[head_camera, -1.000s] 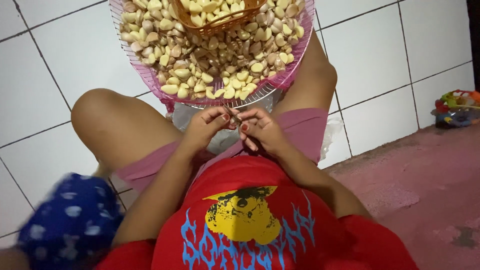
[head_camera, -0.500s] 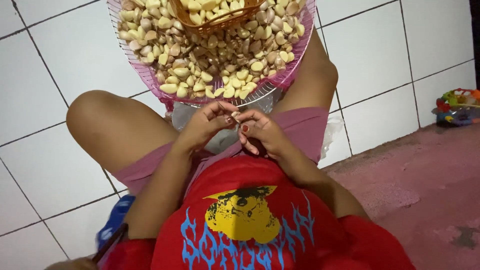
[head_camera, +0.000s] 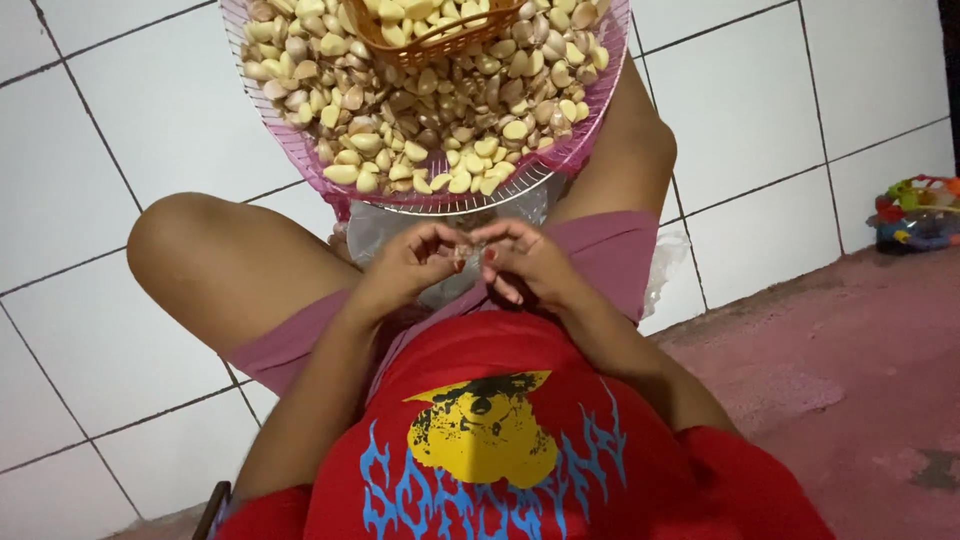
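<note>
Two heaps tell you the progress: peeled cloves fill the orange basket (head_camera: 440, 25), while many unpeeled cloves (head_camera: 420, 110) are left in the pink tray (head_camera: 300, 150) around it. Your left hand (head_camera: 405, 272) and right hand (head_camera: 525, 265) meet over your lap, just below the tray's rim. Both grips pinch one small clove (head_camera: 466, 253) between the fingertips, mostly hidden.
</note>
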